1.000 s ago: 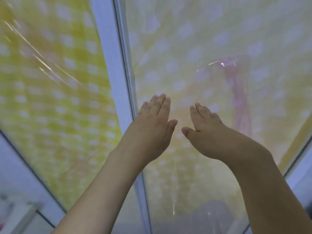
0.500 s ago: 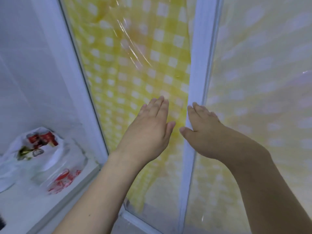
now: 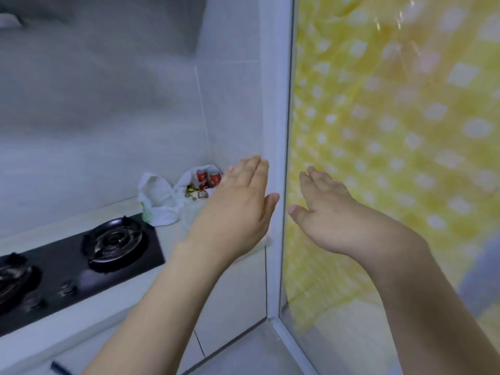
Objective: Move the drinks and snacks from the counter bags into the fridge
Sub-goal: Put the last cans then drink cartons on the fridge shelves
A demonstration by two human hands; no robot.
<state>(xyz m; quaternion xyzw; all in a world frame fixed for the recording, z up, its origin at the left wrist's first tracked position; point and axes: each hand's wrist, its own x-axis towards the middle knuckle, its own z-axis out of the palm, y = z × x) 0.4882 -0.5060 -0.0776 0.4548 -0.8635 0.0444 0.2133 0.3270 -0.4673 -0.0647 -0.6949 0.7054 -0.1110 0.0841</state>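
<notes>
Hands raised in front, holding nothing: left hand [image 3: 238, 209] and right hand [image 3: 324, 212] flat, fingers straight, each grip open, probably free for the reach. White bags [image 3: 167, 196] slumped at back corner of table [image 3: 173, 239], beside stove [image 3: 81, 255]; red cans [image 3: 208, 178] upright, long axis vertical, mouths up

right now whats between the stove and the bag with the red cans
In the head view, a white plastic bag sits on the counter between the stove and the bag holding the red cans.
</notes>
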